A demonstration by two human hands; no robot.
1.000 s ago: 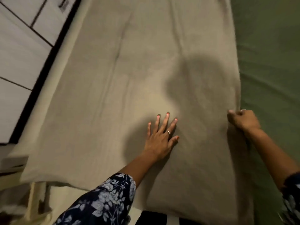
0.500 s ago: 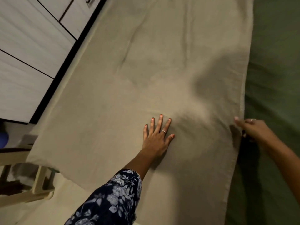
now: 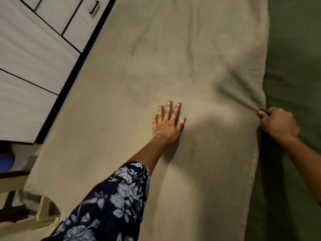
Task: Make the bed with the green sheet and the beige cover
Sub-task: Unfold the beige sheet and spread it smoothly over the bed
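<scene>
1. Head view, textiles: one beige cover [image 3: 173, 66], a soft matte woven cloth with faint creases and a stitched hem along its right edge, lies spread over the bed. One green sheet [image 3: 295, 58], smooth and dull, lies beneath it and shows as a strip along the right side.
2. Head view, left hand [image 3: 167, 123]: flat on the cover near its middle, palm down, fingers straight and slightly spread. One ring on a finger; nails painted orange-red. The forearm comes out of one dark blue sleeve [image 3: 107, 206] printed with pale flowers.
3. Head view, right hand [image 3: 278, 123]: fingers curled, pinching the cover's right hem where it meets the green sheet. Folds fan out from the pinch into the cloth. One ring shows on this hand.
4. Head view, count: two hands, two cloths, two rings.
5. Head view, surroundings: pale wood-grain cabinet fronts [image 3: 34, 58] with dark gaps between panels stand at upper left, just beside the bed's left edge; one dark bar handle [image 3: 94, 8] is visible. One pale wooden frame [image 3: 34, 218] sits at lower left, partly covered by the cover's hanging corner. One blue rounded object [image 3: 6, 162] shows at the left edge, cropped and too unclear to identify.
</scene>
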